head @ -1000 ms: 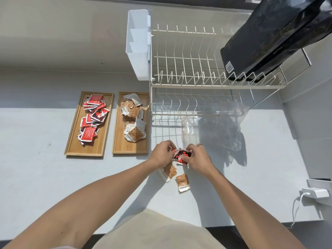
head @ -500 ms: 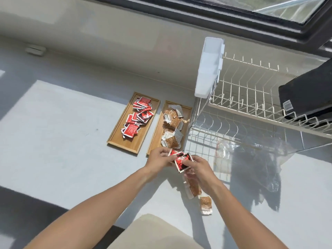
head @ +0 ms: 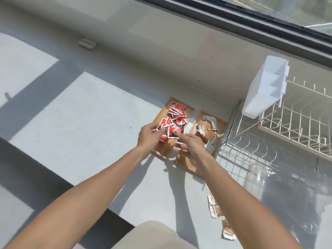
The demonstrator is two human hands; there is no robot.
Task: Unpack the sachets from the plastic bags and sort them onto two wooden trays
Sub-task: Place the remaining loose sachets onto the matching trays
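Both hands have swung from the loose pile at lower right up to frame centre; the left hand (head: 150, 136) is closed on several red sachets (head: 175, 121) over the left wooden tray (head: 162, 112), while the right hand (head: 189, 147), fingers spread and empty, hovers between it and the right wooden tray (head: 221, 125) of brown sachets (head: 205, 132). That red handful looks nearly delivered; stray brown sachets (head: 216, 210) wait on the counter (head: 89, 123) beside the plastic bag (head: 258, 172).
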